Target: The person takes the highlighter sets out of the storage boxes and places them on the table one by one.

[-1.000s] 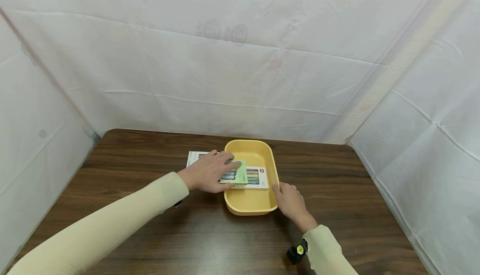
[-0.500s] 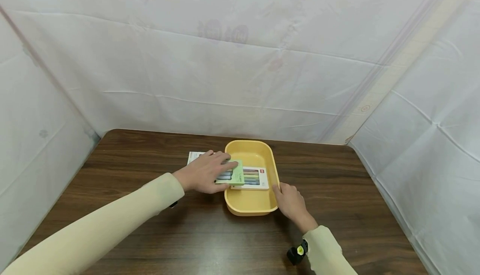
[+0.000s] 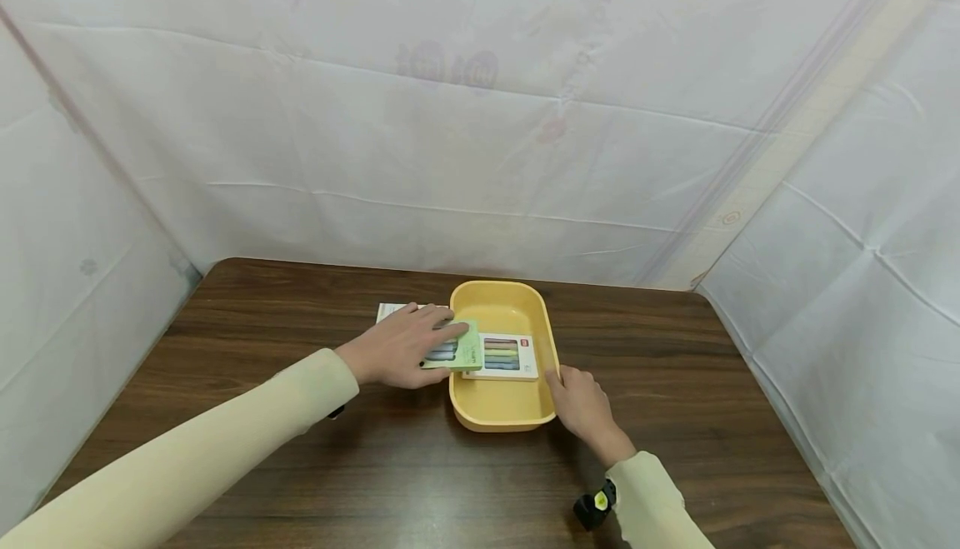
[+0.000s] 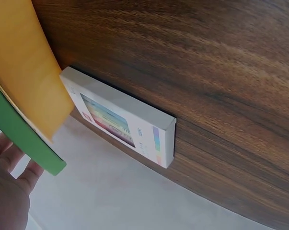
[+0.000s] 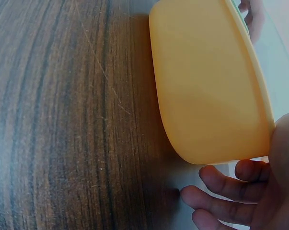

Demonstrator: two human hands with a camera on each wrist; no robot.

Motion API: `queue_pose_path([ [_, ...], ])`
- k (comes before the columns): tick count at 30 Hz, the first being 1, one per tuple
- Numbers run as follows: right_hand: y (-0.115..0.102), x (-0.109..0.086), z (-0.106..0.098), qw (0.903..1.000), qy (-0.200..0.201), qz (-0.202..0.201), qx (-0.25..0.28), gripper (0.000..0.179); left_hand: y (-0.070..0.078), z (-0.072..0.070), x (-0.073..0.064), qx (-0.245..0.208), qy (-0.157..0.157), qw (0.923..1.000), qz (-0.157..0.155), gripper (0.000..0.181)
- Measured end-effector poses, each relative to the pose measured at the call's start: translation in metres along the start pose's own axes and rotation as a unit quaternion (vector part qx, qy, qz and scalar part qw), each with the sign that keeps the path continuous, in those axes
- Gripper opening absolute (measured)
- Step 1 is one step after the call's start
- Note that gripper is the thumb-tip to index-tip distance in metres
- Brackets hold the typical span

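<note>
My left hand (image 3: pixel 401 347) grips a green box of pens (image 3: pixel 468 349) above the left rim of a yellow plastic basin (image 3: pixel 506 407). In the left wrist view, the fingers lie against the side of the green box (image 4: pixel 27 132). Inside the basin is a white box of pens (image 3: pixel 527 356), its coloured pens showing through a window; the green box overlaps its left end in the head view. My right hand (image 3: pixel 585 407) holds the basin's right rim, thumb over the edge and fingers beneath it on the outside.
Another white box (image 4: pixel 120 120) with a rainbow-coloured window lies on the dark wood table (image 3: pixel 442 499), left of the basin. In the head view the left hand hides most of it. White sheeting (image 3: pixel 480 157) stands behind and at both sides of the table.
My left hand has moved a little to the left with the green box, uncovering more of the white box in the basin. The right hand keeps its hold on the rim.
</note>
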State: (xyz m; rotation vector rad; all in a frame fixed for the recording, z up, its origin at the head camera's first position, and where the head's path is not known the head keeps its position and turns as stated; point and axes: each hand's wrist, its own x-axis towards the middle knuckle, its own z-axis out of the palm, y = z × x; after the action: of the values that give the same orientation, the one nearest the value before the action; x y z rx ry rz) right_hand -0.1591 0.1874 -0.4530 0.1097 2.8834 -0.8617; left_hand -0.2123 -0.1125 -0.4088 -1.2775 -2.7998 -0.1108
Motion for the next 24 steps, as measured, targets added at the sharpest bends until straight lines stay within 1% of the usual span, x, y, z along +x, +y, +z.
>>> queue_pose_path([
  [11, 0.000, 0.000, 0.000, 1.0000, 0.000, 0.001, -0.001, 0.035, -0.006, 0.000, -0.008, -0.008, -0.005, 1.0000, -0.001, 0.066],
  [24, -0.002, -0.001, 0.000, 1.0000, 0.002, 0.004, -0.006, 0.035, -0.012, 0.001, -0.016, -0.019, -0.006, 0.9997, -0.015, 0.067],
])
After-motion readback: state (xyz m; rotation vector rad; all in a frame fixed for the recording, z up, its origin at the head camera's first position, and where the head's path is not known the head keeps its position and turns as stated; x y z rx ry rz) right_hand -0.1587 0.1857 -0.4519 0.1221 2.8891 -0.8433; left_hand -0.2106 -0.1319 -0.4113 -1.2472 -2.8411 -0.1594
